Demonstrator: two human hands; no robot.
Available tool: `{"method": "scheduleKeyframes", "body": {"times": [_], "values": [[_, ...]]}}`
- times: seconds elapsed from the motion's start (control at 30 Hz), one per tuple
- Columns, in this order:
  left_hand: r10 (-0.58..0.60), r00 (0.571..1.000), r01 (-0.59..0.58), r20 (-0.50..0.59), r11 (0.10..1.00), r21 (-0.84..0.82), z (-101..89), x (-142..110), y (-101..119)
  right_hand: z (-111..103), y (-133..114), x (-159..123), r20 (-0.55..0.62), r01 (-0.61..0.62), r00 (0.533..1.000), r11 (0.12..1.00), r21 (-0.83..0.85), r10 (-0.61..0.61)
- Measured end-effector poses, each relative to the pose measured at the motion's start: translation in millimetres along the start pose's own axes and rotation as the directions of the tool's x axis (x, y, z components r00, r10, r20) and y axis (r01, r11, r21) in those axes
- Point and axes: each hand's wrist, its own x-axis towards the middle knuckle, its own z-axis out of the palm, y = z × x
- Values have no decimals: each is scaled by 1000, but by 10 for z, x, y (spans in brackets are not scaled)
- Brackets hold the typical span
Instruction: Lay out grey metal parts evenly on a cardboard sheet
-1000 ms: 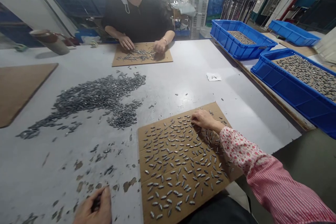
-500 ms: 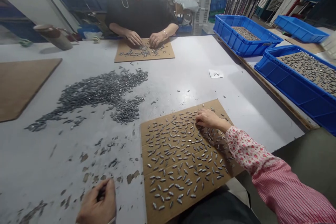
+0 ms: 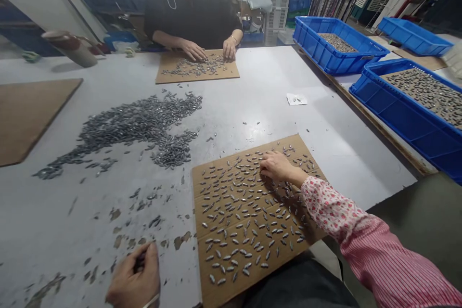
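The right hand (image 3: 278, 166) is resting over the far part of the cardboard sheet (image 3: 199, 192), fingers loosely open and curving down among the spindle-shaped grey metal pieces (image 3: 231, 211), with no clear grip on any one piece. The pieces are lying singly across the sheet, mostly a little apart, and are crowding more closely just below the right hand. The pink striped sleeve (image 3: 375, 245) is reaching in from the lower right. The left hand (image 3: 135, 276) is hovering at the near edge of the surface (image 3: 325, 163), left of the sheet, fingers curled inward around something small and dark; too small to tell exactly what. Light fingertip contact looks best here, since heavy pressure could nudge neighbouring pieces together. A large loose pile of pieces (image 3: 137, 125) is lying on the surface beyond the sheet. Across the surface, a co-worker's hands (image 3: 211, 50) are working over a second cardboard sheet (image 3: 169, 75) with more pieces. Two blue plastic crates (image 3: 325, 55) (image 3: 404, 125) holding pieces are sitting off to the right, and a paper slip (image 3: 296, 99) is lying nearby.
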Motion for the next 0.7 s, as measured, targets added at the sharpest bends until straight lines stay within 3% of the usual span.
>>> {"method": "scheduleKeyframes", "body": {"times": [0.27,0.53,0.7], "values": [[8,1000,-8,-15,1000,0,5,15,-2,-42,-46,-39,-17,-29,999,999,46,30],[-4,1000,4,5,1000,-21,-6,13,16,-38,20,-167,-4,101,995,995,28,-101],[-4,1000,4,-3,1000,-13,22,26,-23,87,-68,-164,-43,25,999,999,22,-24]]}}
